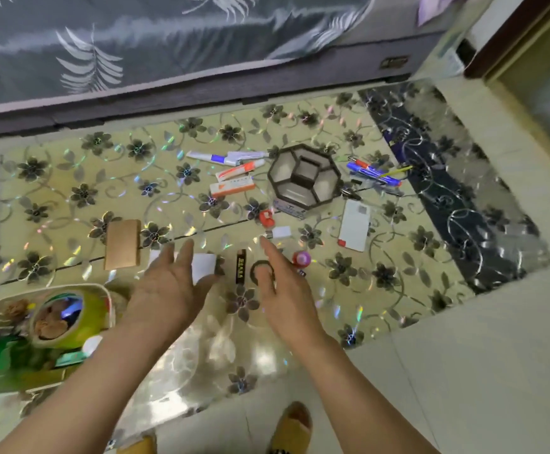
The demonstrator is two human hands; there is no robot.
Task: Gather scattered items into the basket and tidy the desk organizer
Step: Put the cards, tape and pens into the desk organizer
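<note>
- Head view, looking down: both forearms reach forward over a flowered mat [70,178] laid on a tiled floor [463,371].
- Left hand [169,283]: fingers straight and spread, palm down, holding nothing; it hovers over a white card [203,265] that shows just past its fingertips.
- Right hand [282,290]: fingers straight and relaxed, holding nothing; a dark ring [256,264] lies partly beneath its thumb side, though contact cannot be judged.
- Between the two hands: a black bar with gold lettering [241,266], lying lengthwise.
- Just right of the right hand: a small pink bottle [301,258].
- Ahead of the right fingertips: a small white slip [281,231] and a red clip [266,217].
- Farther ahead of the right hand: an octagonal desk organizer [303,175] with its compartments showing pale bottoms; pens [373,173] lie scattered on its right, tubes [231,158] and an orange-and-white box [232,187] on its left.
- Right of the right hand, well apart: a white card with a red corner [354,226].
- Left of the left hand: a tan block [122,244].
- Near the left forearm: a basket [110,301], already holding a roll of green tape [62,317] and other green items.
- Top of view: a bed edge [169,93] with a leaf-patterned cover.
</note>
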